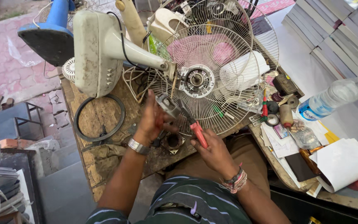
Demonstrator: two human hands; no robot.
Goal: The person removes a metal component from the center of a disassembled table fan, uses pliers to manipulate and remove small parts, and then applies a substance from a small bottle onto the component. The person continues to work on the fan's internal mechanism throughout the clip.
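My left hand [151, 120] grips a small grey metal part [167, 104] in front of the wire guard [212, 79] of a cream table fan [100, 49] lying on its side. My right hand [214, 151] holds red-handled pliers [193, 124], whose jaws reach up to the metal part. The fan's bare motor hub [197, 81] shows in the middle of the guard. A round metal fitting [173, 142] lies on the wooden bench [100, 157] just below my hands. A metal watch is on my left wrist and several bands on my right.
A black ring [99, 118] lies on the bench to the left. A blue fan base [50, 35] stands at the back left. On the right are a clear water bottle [336, 97], papers [344, 161], tape rolls, a red screwdriver [264, 107] and stacked grey panels [336, 33].
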